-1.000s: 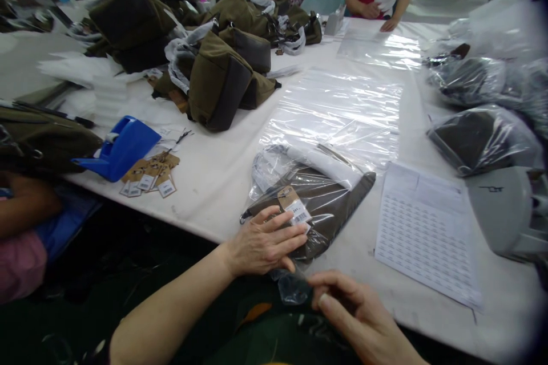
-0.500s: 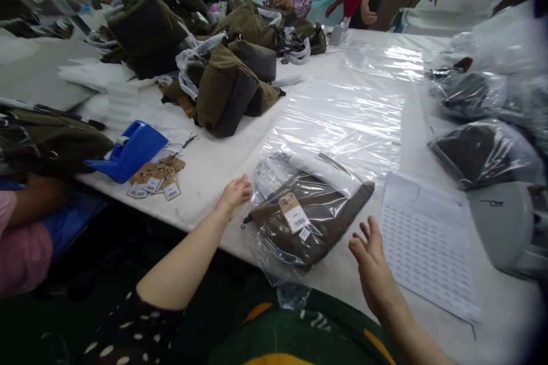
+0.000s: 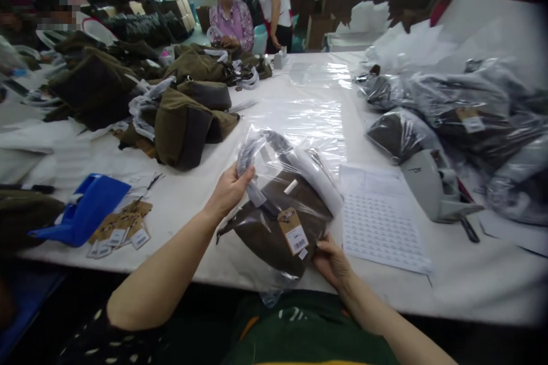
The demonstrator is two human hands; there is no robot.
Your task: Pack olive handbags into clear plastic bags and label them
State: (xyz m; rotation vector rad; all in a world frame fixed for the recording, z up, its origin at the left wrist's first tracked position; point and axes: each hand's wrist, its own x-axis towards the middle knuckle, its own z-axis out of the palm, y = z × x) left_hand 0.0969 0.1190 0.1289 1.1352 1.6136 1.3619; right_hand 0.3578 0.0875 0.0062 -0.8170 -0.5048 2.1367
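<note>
A brown bag in clear plastic (image 3: 265, 228) is at the front edge of the white table, with a cardboard tag and a barcode label showing through the wrap. My left hand (image 3: 233, 185) is closed on its upper left side, near the wrapped handle. At the lower right side my right hand (image 3: 331, 259) grips the same bag, thumb on top and fingers partly hidden beneath. Right of it lies a printed sheet of labels (image 3: 381, 225). Flat plastic sleeves (image 3: 303, 117) are spread behind the bag.
Brown bags (image 3: 184, 125) are piled at the left. A blue tape dispenser (image 3: 88, 208) stands beside several cardboard tags (image 3: 122, 228). At the right are a grey dispenser (image 3: 432, 185) and plastic-wrapped bags (image 3: 462, 97). A person (image 3: 233, 23) is across the table; another stands nearby.
Both hands have closed on the wrapped bag, which is now tilted up toward me. The view has shifted to the right.
</note>
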